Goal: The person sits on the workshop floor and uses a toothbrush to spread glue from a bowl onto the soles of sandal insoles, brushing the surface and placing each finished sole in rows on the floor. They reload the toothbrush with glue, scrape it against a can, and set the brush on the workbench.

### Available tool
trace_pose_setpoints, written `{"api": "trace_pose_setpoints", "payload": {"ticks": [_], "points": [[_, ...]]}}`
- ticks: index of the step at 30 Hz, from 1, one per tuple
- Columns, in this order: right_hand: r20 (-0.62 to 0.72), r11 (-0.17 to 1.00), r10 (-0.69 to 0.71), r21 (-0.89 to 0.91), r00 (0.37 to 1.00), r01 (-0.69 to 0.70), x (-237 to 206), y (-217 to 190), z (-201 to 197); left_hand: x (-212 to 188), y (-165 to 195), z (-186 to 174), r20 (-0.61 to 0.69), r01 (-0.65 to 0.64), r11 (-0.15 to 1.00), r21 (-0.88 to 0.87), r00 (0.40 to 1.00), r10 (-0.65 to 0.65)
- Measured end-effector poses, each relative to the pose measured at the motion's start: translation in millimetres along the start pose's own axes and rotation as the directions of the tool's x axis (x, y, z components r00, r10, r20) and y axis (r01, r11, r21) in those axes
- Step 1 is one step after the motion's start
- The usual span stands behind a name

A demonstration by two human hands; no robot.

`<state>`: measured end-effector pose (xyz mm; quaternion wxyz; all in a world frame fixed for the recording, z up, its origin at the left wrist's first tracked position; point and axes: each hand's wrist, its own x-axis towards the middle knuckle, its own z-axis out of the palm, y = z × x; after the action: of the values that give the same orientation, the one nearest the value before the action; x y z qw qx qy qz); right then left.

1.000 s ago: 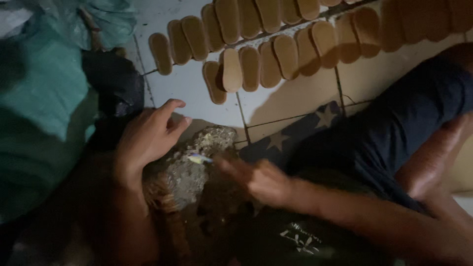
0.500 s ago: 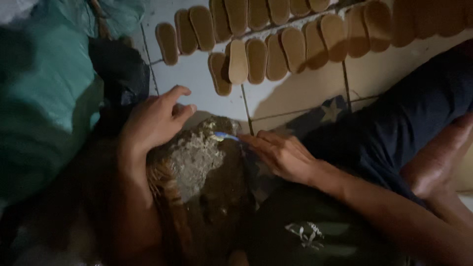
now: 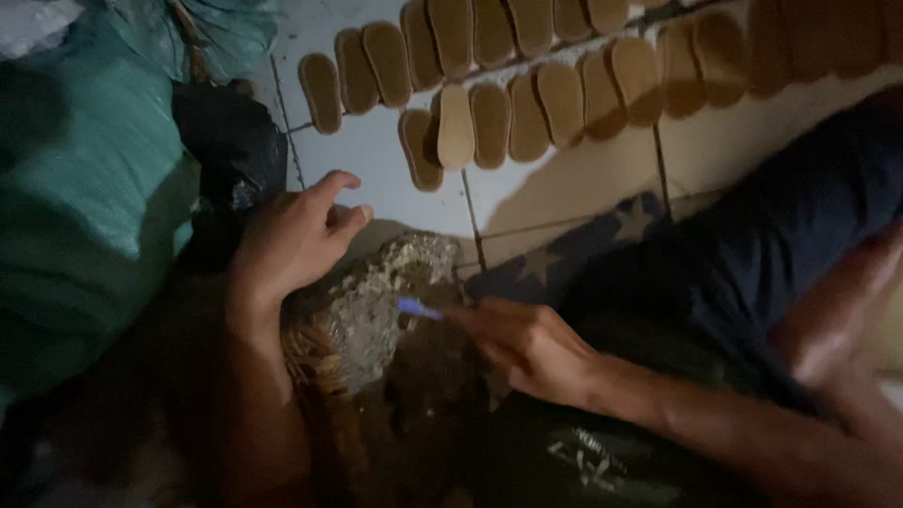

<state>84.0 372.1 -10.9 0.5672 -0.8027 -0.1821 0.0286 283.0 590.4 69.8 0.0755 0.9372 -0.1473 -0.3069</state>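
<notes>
My left hand [image 3: 292, 240] rests on the far left edge of a rough, glue-crusted grey block [image 3: 386, 306] that sits between my legs, fingers spread over its top. My right hand [image 3: 527, 343] pinches a small blue-tipped tool [image 3: 419, 308], and its tip touches the crusted surface near the block's middle. A woven brown rim [image 3: 306, 362] shows under the block's near left side. The scene is dim and slightly blurred.
Several tan shoe insoles [image 3: 489, 103] lie in rows on the white tiled floor [image 3: 376, 160] beyond the block. A large green sack [image 3: 85, 188] and a black bag [image 3: 230, 141] stand at the left. My dark-trousered leg [image 3: 790, 235] stretches along the right, over a dark star-patterned cloth [image 3: 574, 249].
The view has shifted a little. My right hand with the blue-tipped tool has moved across the crusted block top; my left hand stays on the block's left edge.
</notes>
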Motion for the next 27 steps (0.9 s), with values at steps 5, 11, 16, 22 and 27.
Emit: {"api": "trace_pose_setpoints", "payload": {"ticks": [5, 11, 16, 22, 27], "points": [[0.024, 0.994, 0.075, -0.076, 0.997, -0.073, 26, 10, 12, 0, 0, 1, 0.051, 0.028, 0.999, 0.029, 0.998, -0.03], [0.19, 0.927, 0.172, 0.302, 0.966, -0.225, -4, 7, 3, 1, -2, 0, -0.053, -0.169, 0.985, 0.031, 0.984, 0.171], [-0.177, 0.981, -0.063, 0.17, 0.982, 0.093, 40, 15, -4, -1, 1, -2, 0.054, 0.013, 0.995, 0.099, 0.998, -0.018], [0.178, 0.984, 0.145, 0.073, 0.973, -0.16, 19, -7, 7, -2, -3, -1, -0.136, -0.062, 0.998, 0.001, 0.989, 0.062], [0.028, 0.782, 0.181, 0.602, 0.983, -0.161, -11, 31, -4, 0, -6, 4, -0.137, -0.039, 0.997, -0.072, 0.99, 0.029]]}}
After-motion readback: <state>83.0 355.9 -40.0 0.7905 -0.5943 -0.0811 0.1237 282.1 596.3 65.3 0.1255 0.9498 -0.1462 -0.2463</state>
